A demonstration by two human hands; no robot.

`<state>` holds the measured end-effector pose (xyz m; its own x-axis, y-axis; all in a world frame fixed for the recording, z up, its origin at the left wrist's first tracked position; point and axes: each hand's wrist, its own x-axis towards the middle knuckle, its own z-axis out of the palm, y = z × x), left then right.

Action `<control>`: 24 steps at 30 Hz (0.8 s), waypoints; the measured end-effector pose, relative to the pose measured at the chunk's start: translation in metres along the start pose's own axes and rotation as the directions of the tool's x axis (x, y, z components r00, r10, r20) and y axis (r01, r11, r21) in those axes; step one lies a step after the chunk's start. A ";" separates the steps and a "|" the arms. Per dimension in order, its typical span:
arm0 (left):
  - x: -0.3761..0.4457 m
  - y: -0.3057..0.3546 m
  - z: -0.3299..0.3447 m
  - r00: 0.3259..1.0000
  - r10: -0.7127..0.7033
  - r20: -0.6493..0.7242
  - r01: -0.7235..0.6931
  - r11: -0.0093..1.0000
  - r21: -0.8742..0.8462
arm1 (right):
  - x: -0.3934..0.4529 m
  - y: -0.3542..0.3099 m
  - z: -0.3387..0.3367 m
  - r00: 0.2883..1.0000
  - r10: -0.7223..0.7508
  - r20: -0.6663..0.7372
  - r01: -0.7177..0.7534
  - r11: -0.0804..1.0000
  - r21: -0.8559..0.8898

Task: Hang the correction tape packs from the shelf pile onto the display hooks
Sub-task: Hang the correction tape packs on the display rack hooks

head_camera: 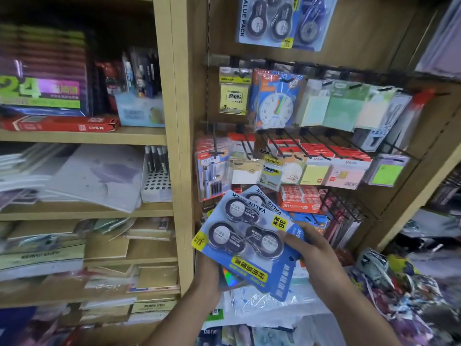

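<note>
Both hands (311,255) raised, fingers around blue correction tape packs (245,239).

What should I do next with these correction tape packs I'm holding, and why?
Probably turn the top correction tape pack right way up first. Its print reads upside down and its hang hole points toward you, while the hung value packs sit high above. Both the left hand and right hand grip the stack, so the right could rotate it.

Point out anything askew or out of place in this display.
The correction tape packs in both hands are upside down, print inverted, unlike the hung pack up top. On the left shelf, loose paper sheets lie splayed and crooked.
</note>
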<state>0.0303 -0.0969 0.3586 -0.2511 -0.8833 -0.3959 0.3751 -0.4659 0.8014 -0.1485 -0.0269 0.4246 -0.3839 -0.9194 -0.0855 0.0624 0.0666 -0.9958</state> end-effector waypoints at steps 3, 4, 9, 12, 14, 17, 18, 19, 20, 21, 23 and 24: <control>0.006 -0.011 -0.007 0.996 -0.069 -0.051 0.071 0.997 0.040 | 0.002 0.003 -0.005 0.999 0.021 -0.038 -0.017 0.995 0.099; 0.009 -0.013 -0.009 0.998 -0.065 -0.027 0.064 0.998 -0.011 | 0.003 0.005 -0.007 0.998 0.029 -0.062 -0.020 0.990 0.139; 0.020 -0.005 0.014 0.964 0.211 0.162 -0.186 0.970 -0.156 | 0.004 0.010 -0.015 0.992 0.008 -0.123 0.010 0.990 0.141; 0.013 -0.013 0.010 0.965 0.171 0.199 -0.155 0.984 -0.093 | 0.005 0.010 -0.016 0.992 0.055 -0.112 -0.034 0.982 0.184; 0.006 -0.012 0.009 0.974 0.170 0.148 -0.162 0.985 -0.068 | 0.008 0.008 -0.018 0.992 0.092 -0.082 -0.077 0.982 0.175; 0.001 -0.013 0.009 0.987 0.121 0.106 -0.114 0.991 -0.069 | 0.014 0.000 -0.022 0.984 0.152 -0.090 -0.140 0.982 0.128; 0.000 -0.011 0.010 0.985 0.109 0.133 -0.101 0.993 -0.062 | 0.018 -0.001 -0.025 0.983 0.167 -0.076 -0.157 0.980 0.121; -0.004 -0.007 0.012 0.984 0.099 0.149 -0.091 0.994 -0.057 | 0.022 -0.002 -0.026 0.982 0.176 -0.065 -0.169 0.980 0.101; -0.005 -0.006 0.013 0.983 0.089 0.161 -0.080 0.995 -0.062 | 0.026 -0.001 -0.027 0.981 0.190 -0.046 -0.185 0.979 0.081; -0.007 -0.004 0.014 0.983 0.080 0.167 -0.070 0.995 -0.065 | 0.027 0.000 -0.026 0.981 0.189 -0.039 -0.185 0.979 0.084; -0.008 -0.005 0.014 0.988 0.041 0.149 -0.037 0.999 -0.033 | 0.030 0.007 -0.021 0.987 0.135 -0.091 -0.124 0.986 0.110; -0.006 -0.007 0.012 0.991 0.024 0.131 -0.023 1.000 -0.003 | 0.029 0.010 -0.017 0.985 0.109 -0.135 -0.096 0.990 0.101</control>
<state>0.0186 -0.0874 0.3607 -0.3572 -0.8794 -0.3147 0.3832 -0.4452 0.8093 -0.1745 -0.0465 0.4112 -0.4960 -0.8456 -0.1973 0.1915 0.1152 -0.9747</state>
